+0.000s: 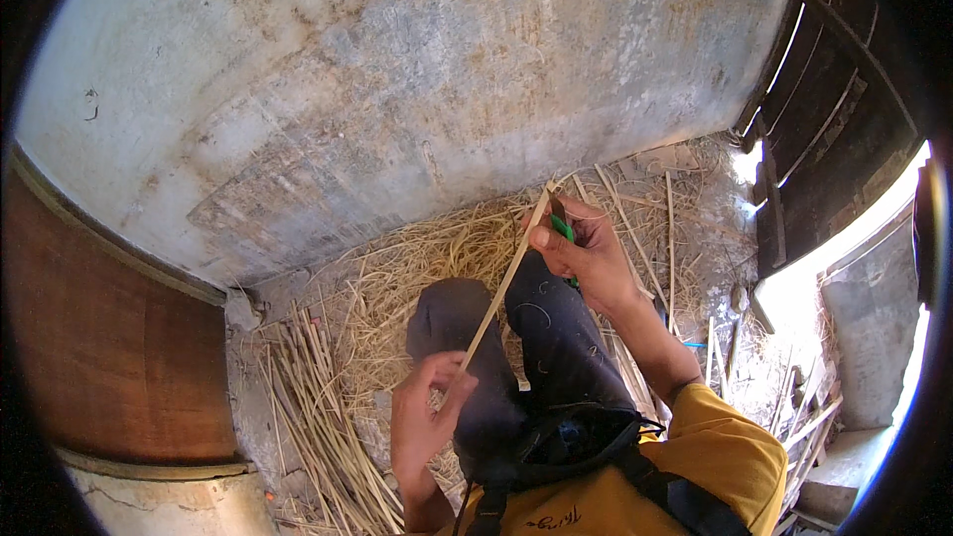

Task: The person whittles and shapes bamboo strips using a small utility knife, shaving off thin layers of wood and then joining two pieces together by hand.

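A thin, pale strip of split bamboo or wood [504, 285] slants across my knees, its upper end close to the foot of the wall. Its lower part is pinched between the thumb and fingers of my left hand [429, 409]. Higher up, my right hand [592, 256] is closed around a knife with a green handle [562, 228]. The dark blade lies against the strip near its upper end, and my right thumb presses on the strip there. My right fingers partly hide the knife's handle.
Curly pale shavings [467, 248] cover the floor before my knees. Many long strips [323, 417] lie in a heap at my left, with more sticks [809, 417] at my right. A stained wall [437, 99] rises close in front; a black bag [571, 442] sits at my waist.
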`<state>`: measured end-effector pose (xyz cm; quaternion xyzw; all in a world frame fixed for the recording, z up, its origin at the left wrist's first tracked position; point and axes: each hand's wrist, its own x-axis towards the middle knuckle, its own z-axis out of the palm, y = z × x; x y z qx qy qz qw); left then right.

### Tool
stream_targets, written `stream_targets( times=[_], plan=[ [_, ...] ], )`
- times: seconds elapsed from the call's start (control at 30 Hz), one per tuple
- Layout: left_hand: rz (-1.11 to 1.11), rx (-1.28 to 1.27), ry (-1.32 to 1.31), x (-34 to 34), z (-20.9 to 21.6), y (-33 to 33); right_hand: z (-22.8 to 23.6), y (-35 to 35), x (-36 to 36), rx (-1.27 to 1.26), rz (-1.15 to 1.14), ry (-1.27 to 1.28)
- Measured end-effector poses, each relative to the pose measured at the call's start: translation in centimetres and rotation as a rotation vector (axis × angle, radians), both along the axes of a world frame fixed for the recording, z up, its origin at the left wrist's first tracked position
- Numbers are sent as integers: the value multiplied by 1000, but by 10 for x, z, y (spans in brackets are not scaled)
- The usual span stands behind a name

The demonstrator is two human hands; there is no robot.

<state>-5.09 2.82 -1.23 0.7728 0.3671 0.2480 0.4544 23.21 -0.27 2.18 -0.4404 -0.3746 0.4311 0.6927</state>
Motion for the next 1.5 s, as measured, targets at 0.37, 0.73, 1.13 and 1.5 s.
stream_targets(
  times=[0.37,0.73,1.13,1.5],
  plan=[
    [55,-222,-262,48,28,-4,5,-6,-25,-7,32,72],
    [54,-220,-294,52,30,-10,4,-10,-16,-3,-54,-53],
    [75,93,-289,54,27,-8,4,-15,3,320,-450,-1005],
    [141,117,-365,59,18,-27,2,-13,7,372,-551,-1097]
  ],
)
